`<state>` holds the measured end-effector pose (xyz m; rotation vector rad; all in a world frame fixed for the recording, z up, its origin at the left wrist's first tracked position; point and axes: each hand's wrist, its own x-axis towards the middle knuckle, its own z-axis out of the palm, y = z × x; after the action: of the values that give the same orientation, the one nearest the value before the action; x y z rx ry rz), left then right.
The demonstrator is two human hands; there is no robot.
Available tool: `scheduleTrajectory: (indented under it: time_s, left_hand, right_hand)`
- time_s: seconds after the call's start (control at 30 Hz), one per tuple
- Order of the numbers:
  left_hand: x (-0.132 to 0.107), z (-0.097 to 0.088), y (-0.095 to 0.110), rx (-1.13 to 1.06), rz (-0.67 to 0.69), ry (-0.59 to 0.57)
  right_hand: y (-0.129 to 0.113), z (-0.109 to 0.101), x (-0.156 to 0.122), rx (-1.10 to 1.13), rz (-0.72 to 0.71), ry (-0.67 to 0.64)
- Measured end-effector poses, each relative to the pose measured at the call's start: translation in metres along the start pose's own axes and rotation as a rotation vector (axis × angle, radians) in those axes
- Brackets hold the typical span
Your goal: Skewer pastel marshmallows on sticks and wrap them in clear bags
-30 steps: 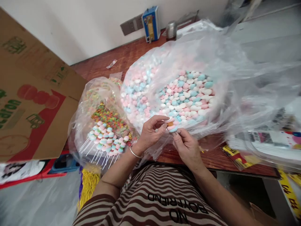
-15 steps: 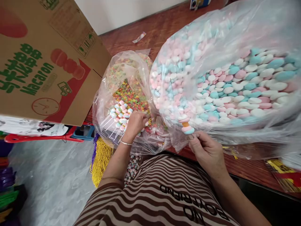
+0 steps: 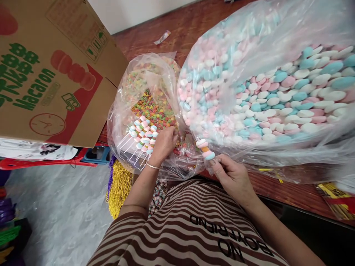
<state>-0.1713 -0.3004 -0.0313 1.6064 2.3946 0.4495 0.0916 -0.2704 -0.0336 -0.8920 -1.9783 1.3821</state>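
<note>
My right hand (image 3: 233, 176) pinches a short candy skewer (image 3: 205, 149) near its lower end; pink, white and blue candies sit on it with an orange ring between them. My left hand (image 3: 165, 142), a bracelet at its wrist, is closed over the right side of the bag of small coloured ring candies (image 3: 155, 107). What its fingers hold, if anything, is hidden. Beside that hand lies a pile of finished candy skewers (image 3: 142, 135), white sticks pointing to the lower left. A large clear bag of pink, white and blue candies (image 3: 277, 99) fills the right side.
A Macaron cardboard box (image 3: 74, 88) stands at the left. A small wrapper (image 3: 162, 37) lies on the reddish wooden table (image 3: 133, 38). Gold bead strands (image 3: 120, 188) hang below the table edge. A yellow and red packet (image 3: 337, 201) lies at the right edge.
My right hand has moved left with the candy skewer, closer to the left hand. My left hand has shifted slightly right, and the view has shifted a little.
</note>
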Motion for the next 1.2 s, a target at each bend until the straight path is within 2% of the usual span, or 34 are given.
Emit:
scheduleTrajectory:
  time_s: [0.07,0.13,0.2,0.27,0.37,0.47,0.53,0.63,0.7,0.77,0.83,0.9,1.0,1.1,1.2]
  left_hand:
    - [-0.01,-0.005,0.0,-0.33,-0.063,0.033]
    - [-0.02,-0.008,0.004,-0.687,-0.133,-0.005]
    - [-0.03,-0.009,0.008,-0.946,-0.209,-0.071]
    - [-0.037,-0.006,0.013,-1.088,-0.268,-0.111]
    - [-0.043,-0.003,0.018,-1.156,-0.271,-0.083]
    - [-0.049,-0.003,0.021,-1.106,-0.178,-0.024]
    - [-0.054,-0.005,0.02,-1.044,-0.123,-0.03]
    - [-0.063,-0.006,0.013,-0.983,-0.164,-0.077]
    - [-0.068,-0.005,0.004,-0.888,-0.208,-0.022]
    - [-0.071,-0.002,-0.004,-0.662,-0.165,0.094]
    - [-0.071,0.003,-0.009,-0.369,-0.056,0.149]
    - [-0.07,0.008,-0.01,-0.131,0.042,0.123]
    - [-0.066,0.017,-0.008,0.086,0.118,0.102]
    - [-0.063,0.025,-0.008,0.152,0.154,0.112]
    - [-0.061,0.026,-0.009,0.115,0.156,0.122]
  right_hand:
    - [0.001,0.003,-0.001,-0.003,0.024,-0.028]
    - [0.001,0.006,-0.001,-0.008,0.038,-0.085]
    - [0.0,0.011,0.0,-0.013,0.043,-0.153]
    - [-0.002,0.014,0.001,-0.017,0.043,-0.194]
    - [-0.004,0.017,0.002,-0.029,0.055,-0.206]
    - [-0.005,0.018,0.001,-0.037,0.089,-0.225]
    - [-0.003,0.02,0.0,-0.022,0.109,-0.247]
    - [0.001,0.022,-0.001,0.037,0.123,-0.258]
    - [0.004,0.02,0.0,0.093,0.126,-0.258]
    - [0.006,0.017,0.001,0.14,0.13,-0.244]
    - [0.009,0.013,0.001,0.164,0.14,-0.209]
    - [0.01,0.011,0.002,0.173,0.155,-0.172]
    - [0.012,0.009,0.002,0.185,0.167,-0.149]
    - [0.012,0.009,0.002,0.184,0.168,-0.154]
    - [0.011,0.01,0.002,0.164,0.167,-0.172]
